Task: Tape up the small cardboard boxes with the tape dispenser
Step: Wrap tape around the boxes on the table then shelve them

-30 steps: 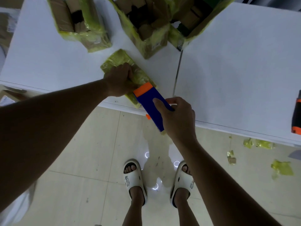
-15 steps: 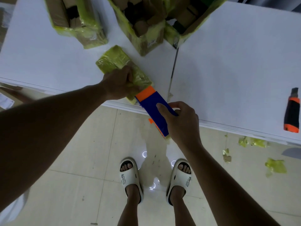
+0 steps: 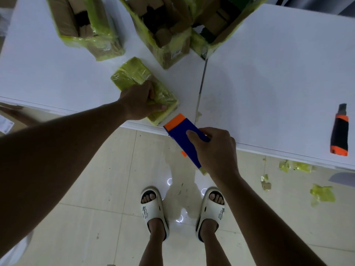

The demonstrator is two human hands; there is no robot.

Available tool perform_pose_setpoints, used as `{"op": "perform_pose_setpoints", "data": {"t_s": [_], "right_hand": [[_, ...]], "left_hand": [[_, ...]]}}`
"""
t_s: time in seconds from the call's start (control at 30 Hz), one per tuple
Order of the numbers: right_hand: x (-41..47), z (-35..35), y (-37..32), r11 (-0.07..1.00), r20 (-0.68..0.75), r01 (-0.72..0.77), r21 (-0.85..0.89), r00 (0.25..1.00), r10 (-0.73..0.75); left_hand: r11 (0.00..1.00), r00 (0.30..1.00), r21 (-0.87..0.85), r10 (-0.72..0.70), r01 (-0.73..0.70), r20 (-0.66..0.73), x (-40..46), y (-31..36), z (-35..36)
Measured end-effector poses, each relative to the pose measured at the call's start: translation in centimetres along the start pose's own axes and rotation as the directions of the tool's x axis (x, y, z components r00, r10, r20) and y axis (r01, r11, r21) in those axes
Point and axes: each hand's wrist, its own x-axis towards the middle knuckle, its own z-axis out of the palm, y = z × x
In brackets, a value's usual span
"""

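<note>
Tape dispenser (image 3: 185, 138) has pulled off the small box (image 3: 134, 77).

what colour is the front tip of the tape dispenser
Orange, on a blue body: the tape dispenser, seen in the head view.

1. I see two white tables (image 3: 269, 73) pushed edge to edge w/ a thin seam between them.
2. Left table: a small box wrapped in yellow-green tape (image 3: 142, 87) lies flat near the front edge; three bigger open cardboard cartons w/ yellow-green tape (image 3: 167, 35) stand at the back.
3. Right table: a black utility knife w/ orange ends (image 3: 339, 131) lies near the front edge, well apart from the boxes.
4. Pale tiled floor (image 3: 96, 189) below: scraps of yellow-green tape (image 3: 321, 194) scattered at right.
</note>
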Motion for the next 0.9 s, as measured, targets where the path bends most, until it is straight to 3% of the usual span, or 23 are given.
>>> {"op": "perform_pose_setpoints", "data": {"t_s": [0.33,0.67,0.77,0.9], "right_hand": [[3.6,2.1,-3.3,0.983,-0.026,-0.060,-0.176,0.998,0.056],[4.2,1.1,-4.8,0.970,-0.002,-0.085,-0.226,0.996,0.087],[3.5,1.3,-3.7,0.938,0.013,-0.083,-0.337,0.996,0.093],[2.1,2.7,-1.2,0.957,-0.087,-0.124,-0.262,0.991,0.104]], "left_hand": [[0.999,1.000,0.029,0.018,-0.018,-0.010,0.1,0.1,0.2],[0.999,0.999,0.043,-0.019,0.017,0.031,-0.3,0.8,-0.3],[0.999,0.999,0.038,-0.040,0.039,0.036,-0.5,1.0,-0.4],[0.997,0.998,0.049,-0.057,0.056,0.023,-0.4,0.9,-0.3]]}}
